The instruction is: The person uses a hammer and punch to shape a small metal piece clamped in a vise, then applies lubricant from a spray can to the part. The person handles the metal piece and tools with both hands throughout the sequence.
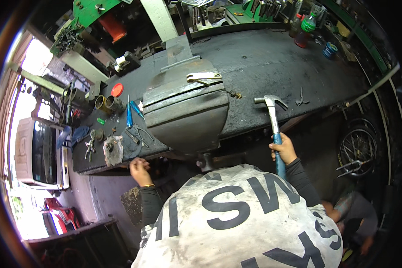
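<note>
My right hand point(283, 149) is wrapped round the blue grip of a claw hammer point(274, 117). The hammer points away from me, its steel head over the front part of the dark workbench point(250, 58). Just off the bench's front edge is my left hand point(140, 172), empty, its fingers loosely bent and the thumb apart. Between the two hands stands a large bench vise point(187, 116). A small shiny metal piece with a slot point(204, 77) lies on top of the vise, near its right end.
Left of the vise lie blue-handled screwdrivers point(129, 115), pliers point(143, 135), two tins point(115, 103) and a red lid point(117, 90). Small pliers point(302, 99) lie right of the hammer. Bottles point(305, 31) stand at the back right. A person point(359, 214) crouches at lower right, below a wheel point(357, 149).
</note>
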Demonstrator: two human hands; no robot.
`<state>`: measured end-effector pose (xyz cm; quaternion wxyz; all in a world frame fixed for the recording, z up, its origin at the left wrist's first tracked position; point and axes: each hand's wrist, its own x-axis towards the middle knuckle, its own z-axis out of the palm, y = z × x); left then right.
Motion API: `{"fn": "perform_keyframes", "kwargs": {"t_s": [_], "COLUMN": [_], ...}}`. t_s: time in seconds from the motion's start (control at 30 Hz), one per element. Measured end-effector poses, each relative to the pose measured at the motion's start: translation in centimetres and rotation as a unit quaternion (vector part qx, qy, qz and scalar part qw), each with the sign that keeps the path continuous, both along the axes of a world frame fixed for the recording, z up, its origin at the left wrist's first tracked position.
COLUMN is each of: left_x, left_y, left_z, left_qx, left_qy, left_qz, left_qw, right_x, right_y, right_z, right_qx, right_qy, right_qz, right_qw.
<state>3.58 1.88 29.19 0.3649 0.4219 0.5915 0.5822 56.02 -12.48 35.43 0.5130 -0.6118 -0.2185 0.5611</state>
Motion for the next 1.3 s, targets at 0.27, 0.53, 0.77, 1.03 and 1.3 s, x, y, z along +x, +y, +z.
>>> {"fn": "perform_keyframes", "kwargs": {"t_s": [0.27,0.53,0.77,1.03,1.3], "left_x": [13.9,25.6,27.4,29.1,29.8], "left_y": [-3.2,-6.3,-5.8,0.3,5.6], "left_z": [19.9,23.1,24.6,30.5,29.5], "left_qx": [0.284,0.28,0.306,0.324,0.22], "left_qy": [0.035,0.154,0.289,0.554,0.677], "left_qz": [-0.026,-0.203,-0.15,-0.162,-0.302], "left_qw": [0.958,0.926,0.895,0.75,0.634], "right_x": [4.3,10.0,14.4,8.8,-3.3], "right_y": [2.2,7.9,12.1,15.2,18.1], "right_z": [-4.1,-2.9,-2.9,2.9,7.3], "right_qx": [-0.024,0.044,0.053,0.338,0.461], "right_qy": [0.004,-0.393,-0.653,-0.465,-0.308], "right_qz": [0.074,0.164,0.163,0.159,0.26], "right_qw": [0.997,0.904,0.738,0.803,0.791]}}
